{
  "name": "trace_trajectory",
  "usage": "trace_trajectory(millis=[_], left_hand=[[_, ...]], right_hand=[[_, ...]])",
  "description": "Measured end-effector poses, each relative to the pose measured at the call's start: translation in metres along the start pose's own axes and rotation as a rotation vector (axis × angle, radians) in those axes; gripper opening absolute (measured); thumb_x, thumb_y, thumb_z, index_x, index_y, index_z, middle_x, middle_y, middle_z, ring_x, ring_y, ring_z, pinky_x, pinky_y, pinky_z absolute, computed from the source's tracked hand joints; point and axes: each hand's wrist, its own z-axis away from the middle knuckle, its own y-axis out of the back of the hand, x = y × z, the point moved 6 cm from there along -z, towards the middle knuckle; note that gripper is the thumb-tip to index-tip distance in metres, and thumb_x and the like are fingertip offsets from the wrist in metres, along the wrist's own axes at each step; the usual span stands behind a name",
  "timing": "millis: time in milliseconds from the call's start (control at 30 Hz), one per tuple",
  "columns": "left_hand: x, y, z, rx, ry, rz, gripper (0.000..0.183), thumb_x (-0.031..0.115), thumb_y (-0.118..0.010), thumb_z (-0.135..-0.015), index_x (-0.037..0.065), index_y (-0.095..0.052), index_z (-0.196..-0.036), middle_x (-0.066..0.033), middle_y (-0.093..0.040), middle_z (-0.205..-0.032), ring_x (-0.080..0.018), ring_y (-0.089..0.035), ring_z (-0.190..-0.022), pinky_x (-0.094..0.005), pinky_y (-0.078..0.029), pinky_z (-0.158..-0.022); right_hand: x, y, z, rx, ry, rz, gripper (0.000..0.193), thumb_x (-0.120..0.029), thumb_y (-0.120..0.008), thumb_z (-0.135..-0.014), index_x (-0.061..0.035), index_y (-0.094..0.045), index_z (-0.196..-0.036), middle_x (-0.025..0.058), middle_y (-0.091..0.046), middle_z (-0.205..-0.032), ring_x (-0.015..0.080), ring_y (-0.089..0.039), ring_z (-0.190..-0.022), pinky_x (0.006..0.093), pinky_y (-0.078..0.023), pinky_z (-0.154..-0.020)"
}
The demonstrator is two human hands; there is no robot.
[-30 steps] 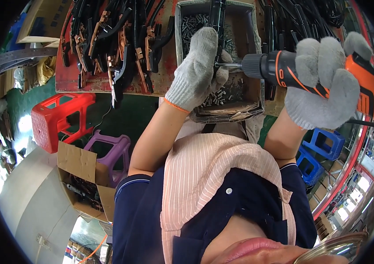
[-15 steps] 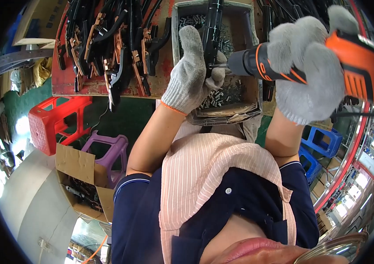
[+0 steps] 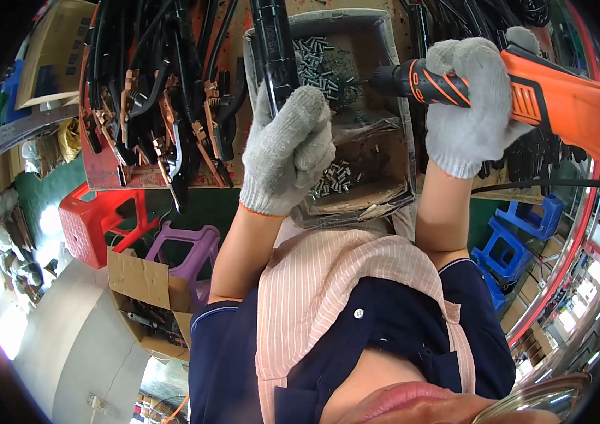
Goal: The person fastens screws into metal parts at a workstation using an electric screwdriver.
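Observation:
My left hand (image 3: 286, 152), in a grey knitted glove, is closed around the lower end of a black ribbed tubular handle (image 3: 273, 53) that points up and away. It stands over the left rim of an open box (image 3: 406, 134) of small metal parts. Silver screws (image 3: 317, 67) fill the far part of that box, and a pile of short metal pieces (image 3: 339, 178) lies in the near part. To the right, my gloved right hand (image 3: 469, 106) grips an orange and black electric screwdriver (image 3: 561, 106). Its dark nose aims left over the box, apart from the handle.
Several black clamps with copper jaws (image 3: 130, 95) and cables lie on the red worktable (image 3: 105, 177) at the left. More black cables (image 3: 455, 18) lie at the right. Below are a red stool (image 3: 88, 226), a purple stool (image 3: 201, 244), a cardboard box (image 3: 137, 279) and blue stools (image 3: 505, 247).
My left hand has moved left and toward me with the handle. The screwdriver has drawn off from the handle, and its nose no longer meets it.

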Motion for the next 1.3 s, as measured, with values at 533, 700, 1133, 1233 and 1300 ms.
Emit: trace_trajectory(millis=[533,700,1133,1233,1300], left_hand=[[0.001,-0.005,-0.003,0.075,0.027,-0.183,0.030,0.005,-0.068,-0.086,0.007,-0.051,-0.111,-0.0043,-0.058,-0.071,-0.0078,-0.046,-0.042,-0.0206,-0.035,-0.035],[-0.008,-0.002,-0.007,0.167,0.110,-0.331,0.054,0.002,-0.070,-0.081,0.003,-0.040,-0.125,-0.0045,-0.060,-0.075,-0.0067,-0.051,-0.047,-0.0189,-0.037,-0.036],[-0.012,0.000,-0.014,0.096,0.140,-0.290,0.079,0.000,-0.067,-0.082,0.000,-0.015,-0.141,-0.0135,-0.067,-0.094,-0.0078,-0.050,-0.049,-0.0210,-0.038,-0.038],[-0.010,0.004,-0.012,0.099,0.103,-0.280,0.080,0.002,-0.068,-0.082,0.000,-0.015,-0.142,-0.0114,-0.067,-0.089,-0.0079,-0.051,-0.049,-0.0212,-0.037,-0.038],[-0.012,0.006,-0.011,0.101,0.161,-0.313,0.082,0.005,-0.070,-0.082,0.004,-0.016,-0.143,-0.0079,-0.064,-0.082,-0.0080,-0.051,-0.048,-0.0211,-0.037,-0.038]], right_hand=[[-0.012,0.023,-0.013,0.146,-0.056,-0.313,0.039,-0.031,-0.049,-0.092,-0.0004,-0.048,-0.116,0.0103,-0.055,-0.080,0.0195,-0.051,-0.071,0.0359,-0.047,-0.070],[-0.036,0.032,-0.033,0.230,-0.072,-0.264,0.015,-0.007,-0.055,-0.089,-0.0061,-0.052,-0.104,0.0007,-0.043,-0.068,0.0105,-0.043,-0.064,0.0289,-0.042,-0.064],[-0.013,0.015,-0.026,0.108,-0.113,-0.479,0.018,-0.007,-0.060,-0.089,-0.0071,-0.055,-0.106,0.0005,-0.050,-0.068,0.0102,-0.048,-0.060,0.0287,-0.047,-0.065],[-0.005,0.009,-0.016,0.158,-0.108,-0.416,0.021,-0.006,-0.060,-0.089,-0.0072,-0.054,-0.109,-0.0001,-0.048,-0.067,0.0097,-0.046,-0.060,0.0279,-0.046,-0.064],[-0.011,0.004,-0.014,0.165,-0.103,-0.398,0.025,-0.006,-0.060,-0.089,-0.0079,-0.052,-0.112,-0.0006,-0.047,-0.067,0.0090,-0.045,-0.060,0.0275,-0.045,-0.063]])
